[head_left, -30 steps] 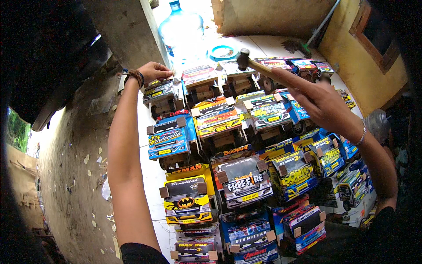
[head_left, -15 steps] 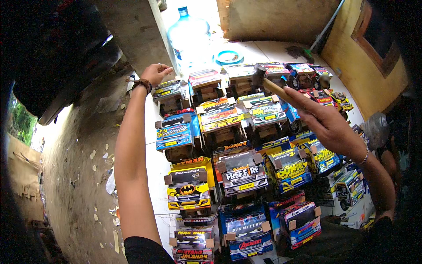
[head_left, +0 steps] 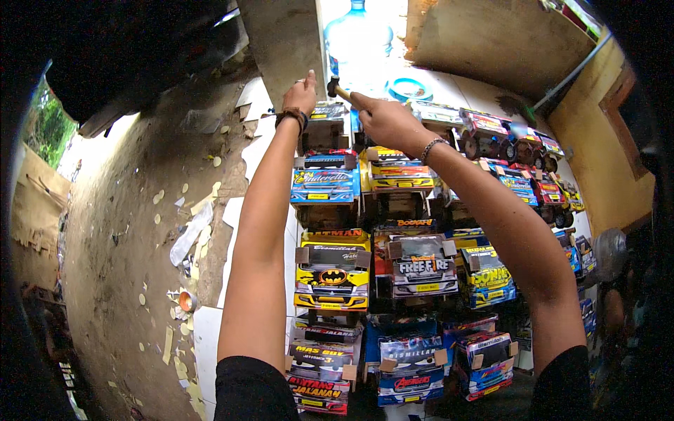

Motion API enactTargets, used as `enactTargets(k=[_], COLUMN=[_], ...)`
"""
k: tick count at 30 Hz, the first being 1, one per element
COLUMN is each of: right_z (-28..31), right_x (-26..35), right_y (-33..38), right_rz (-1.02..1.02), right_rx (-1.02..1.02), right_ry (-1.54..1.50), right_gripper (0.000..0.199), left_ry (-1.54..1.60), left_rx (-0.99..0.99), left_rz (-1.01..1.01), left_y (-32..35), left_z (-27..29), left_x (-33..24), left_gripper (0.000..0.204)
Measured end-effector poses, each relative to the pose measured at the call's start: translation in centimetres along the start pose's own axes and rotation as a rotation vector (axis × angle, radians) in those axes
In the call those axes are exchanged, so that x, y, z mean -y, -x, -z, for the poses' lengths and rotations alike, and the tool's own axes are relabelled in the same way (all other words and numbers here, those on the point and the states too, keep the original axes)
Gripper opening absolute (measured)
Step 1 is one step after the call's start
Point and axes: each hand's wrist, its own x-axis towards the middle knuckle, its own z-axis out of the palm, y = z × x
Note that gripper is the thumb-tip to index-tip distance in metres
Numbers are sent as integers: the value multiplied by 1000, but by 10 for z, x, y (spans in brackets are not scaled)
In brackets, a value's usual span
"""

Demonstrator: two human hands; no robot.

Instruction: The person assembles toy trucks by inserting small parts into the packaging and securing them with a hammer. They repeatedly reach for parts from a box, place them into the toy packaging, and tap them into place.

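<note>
Rows of colourful toy trucks (head_left: 332, 270) stand packed together on the floor in front of me. My left hand (head_left: 302, 95) rests on the top of the far-left toy truck (head_left: 324, 123) in the back row, fingers pressed down on it. My right hand (head_left: 385, 121) is closed around the wooden handle of a small hammer (head_left: 335, 88), whose dark head hangs just above that same truck, right beside my left hand. Both arms reach out over the rows.
A big clear water jug (head_left: 358, 38) and a blue lid (head_left: 409, 88) sit beyond the trucks. Paper scraps and a tape roll (head_left: 187, 301) litter the dirt floor at left. A wooden board (head_left: 502, 42) leans at the back; a yellow wall (head_left: 604, 161) runs along the right.
My right hand has swung the hammer leftward, from over the middle of the back row to right beside my left hand. The left hand stays on the far-left truck.
</note>
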Motion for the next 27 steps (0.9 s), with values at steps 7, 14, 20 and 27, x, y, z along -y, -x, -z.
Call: enactTargets(k=[7, 14, 20, 27], right_z=[-19, -12, -28, -7], right_x=[-6, 0, 3, 2], right_y=[-3, 0, -15, -20], right_rz=[35, -35, 169, 56], right_rx=[-62, -127, -16, -104], right_ry=[73, 24, 174, 113], right_gripper=[44, 41, 45, 42], left_ry=[-46, -47, -107, -13], left_rx=[31, 148, -46, 110], left_rz=[97, 112, 166, 157], left_y=[1, 4, 1, 5], left_z=[-1, 6, -5, 5], left_x=[-2, -9, -8, -11], left_gripper=[78, 85, 90, 96])
